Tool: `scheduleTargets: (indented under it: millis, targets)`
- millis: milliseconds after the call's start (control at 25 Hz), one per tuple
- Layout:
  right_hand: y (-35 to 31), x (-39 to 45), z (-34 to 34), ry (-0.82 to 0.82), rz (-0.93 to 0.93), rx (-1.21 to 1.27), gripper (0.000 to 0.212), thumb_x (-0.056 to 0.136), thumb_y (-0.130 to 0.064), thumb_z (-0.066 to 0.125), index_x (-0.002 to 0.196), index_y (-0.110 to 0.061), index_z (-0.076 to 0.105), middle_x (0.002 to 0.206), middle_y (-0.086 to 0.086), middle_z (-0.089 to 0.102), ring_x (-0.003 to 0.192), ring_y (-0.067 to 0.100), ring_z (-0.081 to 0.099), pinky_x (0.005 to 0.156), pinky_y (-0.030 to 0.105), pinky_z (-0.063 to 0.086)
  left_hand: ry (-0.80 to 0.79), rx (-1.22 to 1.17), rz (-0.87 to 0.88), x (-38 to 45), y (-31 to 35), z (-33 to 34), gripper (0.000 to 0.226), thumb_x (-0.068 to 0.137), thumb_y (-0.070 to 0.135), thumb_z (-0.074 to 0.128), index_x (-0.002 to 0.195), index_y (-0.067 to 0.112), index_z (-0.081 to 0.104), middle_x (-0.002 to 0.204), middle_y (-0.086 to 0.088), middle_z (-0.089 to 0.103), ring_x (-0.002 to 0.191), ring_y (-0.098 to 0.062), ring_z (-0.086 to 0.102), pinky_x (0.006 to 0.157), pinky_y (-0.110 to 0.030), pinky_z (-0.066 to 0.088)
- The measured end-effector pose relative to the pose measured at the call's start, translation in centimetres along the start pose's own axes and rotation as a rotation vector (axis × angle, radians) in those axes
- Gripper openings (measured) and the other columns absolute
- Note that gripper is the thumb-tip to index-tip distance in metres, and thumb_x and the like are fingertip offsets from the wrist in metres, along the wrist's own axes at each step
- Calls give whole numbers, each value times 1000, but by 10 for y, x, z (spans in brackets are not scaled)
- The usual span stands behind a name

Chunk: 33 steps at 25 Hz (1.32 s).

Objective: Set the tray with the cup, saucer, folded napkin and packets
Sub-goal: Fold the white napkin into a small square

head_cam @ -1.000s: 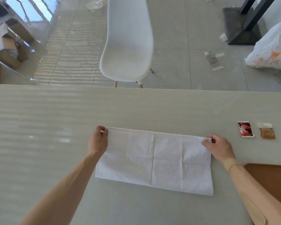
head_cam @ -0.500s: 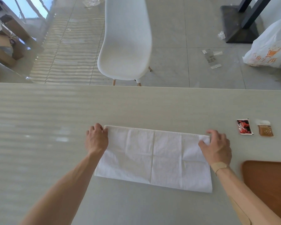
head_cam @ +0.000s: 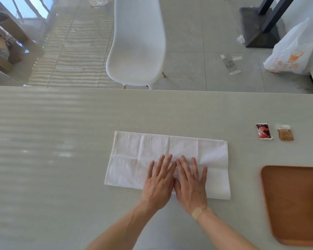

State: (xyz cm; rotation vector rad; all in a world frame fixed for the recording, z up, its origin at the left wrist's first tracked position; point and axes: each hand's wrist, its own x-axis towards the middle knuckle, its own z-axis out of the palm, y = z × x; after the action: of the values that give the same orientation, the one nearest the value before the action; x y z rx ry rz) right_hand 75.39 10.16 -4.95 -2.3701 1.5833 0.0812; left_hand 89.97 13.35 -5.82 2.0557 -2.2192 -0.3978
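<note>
A white napkin (head_cam: 134, 157), folded into a long rectangle, lies flat on the pale table (head_cam: 61, 141). My left hand (head_cam: 158, 183) and my right hand (head_cam: 191, 183) rest side by side on its near middle, palms down, fingers spread, holding nothing. A brown wooden tray (head_cam: 294, 204) sits at the right edge, partly cut off. Beyond the tray lie a red-and-black packet (head_cam: 264, 131) and a tan packet (head_cam: 285, 133). A small sliver at the tray's right edge may be the cup or saucer; I cannot tell.
Behind the table's far edge stands a white chair (head_cam: 136, 42). A white plastic bag (head_cam: 296, 51) and scraps of wrapping lie on the tiled floor at the right. Cardboard boxes (head_cam: 2, 49) sit at the far left.
Both hands left the napkin's far corners and came together, flat, on its near middle. The napkin stays in place.
</note>
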Motion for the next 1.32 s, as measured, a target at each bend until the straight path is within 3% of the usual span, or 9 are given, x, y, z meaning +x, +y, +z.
scheduleTargets:
  millis: [240,520,640,760,840,1000,1080,1160,1320]
  targets:
    - [21,-9,6,-57,44,-53,61,97,-53,20,154,-31,17,164,-3,9,151,23,2,117,61,6,-68,20,-81,-17,-29,4,59,102,46,28,156,29,11,165,3,6,151,-20,3,119,-48,13]
    - [89,-32,-1,6,281,11,72,95,-57,11,154,-16,21,163,4,14,149,28,15,118,57,17,-27,68,-328,-65,-125,-16,64,100,50,20,156,22,9,165,1,3,151,-16,3,120,-41,9]
    - [94,-34,-3,5,279,8,77,94,-59,3,154,-13,17,163,4,10,149,28,11,119,57,15,-44,55,-343,-67,-129,-18,65,99,50,18,156,20,7,165,0,1,151,-16,1,121,-41,4]
    - [89,-32,-4,22,286,-3,73,95,-55,11,154,-14,17,163,3,7,150,27,6,119,58,8,-32,58,-370,-65,-123,-19,64,99,50,15,156,23,6,165,0,-1,151,-16,-1,120,-48,1]
    - [80,-24,-9,48,174,6,66,97,-48,19,154,-15,19,163,4,10,151,26,4,119,57,5,0,44,-323,-50,-114,-25,61,100,47,21,156,25,9,165,-1,2,151,-20,2,120,-50,3]
    - [35,23,-15,56,-60,3,60,100,-40,28,155,-17,16,165,0,7,151,24,0,120,52,7,-15,-12,5,16,-57,-26,59,103,42,27,156,24,11,165,-1,6,151,-22,2,121,-48,12]
    - [12,45,-14,19,-15,18,58,101,-36,28,154,-16,16,164,1,9,151,23,-1,121,52,9,-42,2,89,42,-30,-20,57,104,38,26,156,20,13,164,-1,8,151,-20,3,121,-47,16]
    - [3,55,-7,-17,65,40,57,102,-36,23,154,-16,15,164,1,8,151,22,-3,122,51,8,-61,11,66,52,-21,-12,55,104,35,26,155,16,18,164,-2,10,151,-20,5,120,-46,20]
    - [34,50,0,11,73,3,62,99,-46,19,155,-19,15,163,-2,9,151,23,3,121,48,7,-46,21,70,47,-57,-12,55,103,39,28,155,19,21,163,1,16,150,-17,12,120,-46,19]
